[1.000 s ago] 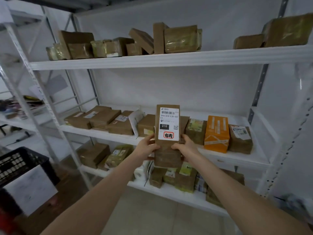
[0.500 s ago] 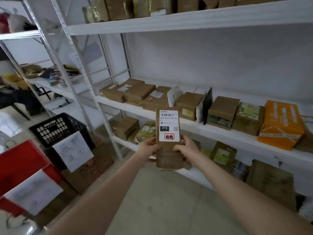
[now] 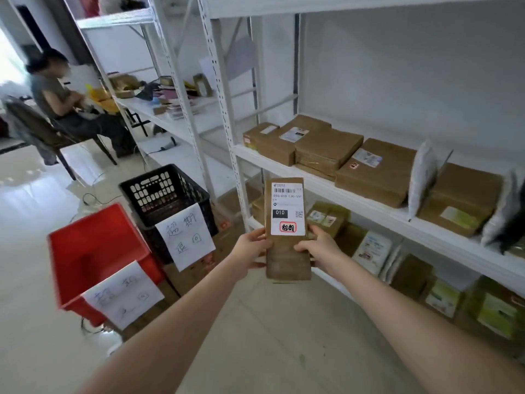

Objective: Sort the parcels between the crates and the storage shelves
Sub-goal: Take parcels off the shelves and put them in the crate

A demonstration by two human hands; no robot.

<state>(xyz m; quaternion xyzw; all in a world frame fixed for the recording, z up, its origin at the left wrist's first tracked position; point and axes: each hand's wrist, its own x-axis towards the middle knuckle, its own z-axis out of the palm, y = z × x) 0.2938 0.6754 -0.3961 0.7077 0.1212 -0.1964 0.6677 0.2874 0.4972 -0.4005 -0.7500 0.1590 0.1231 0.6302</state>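
We've got one tall brown parcel held upright in mid-air btwn both hands, in front of the white shelving unit and above the floor — touching neither shelf nor crate. The left hand grips its left edge, thumb on the front face, fingers curled round behind. The right hand grips the right edge the same way, thumb lying just under the lower right corner of the shipping label. Both hands sit at approx the parcel's mid-height, w/ its bottom part hanging below them. The label covers the upper front: barcode on top, a black box reading 010, a small QR code, and a red-bordered stamp at the bottom.

To the left we see a black crate and, nearer us, a red crate, side by side, w/ handwritten paper signs on their fronts. Cardboard boxes show beneath them; what's inside the crates we can't tell.

To the right, the middle shelf carries flat brown parcels, some stacked, plus a white padded mailer standing on edge btwn two of them. Below it lie more parcels, several w/ green-and-white labels. In the bg at far left a person sits on a chair by another shelf unit — too blurred for detail.
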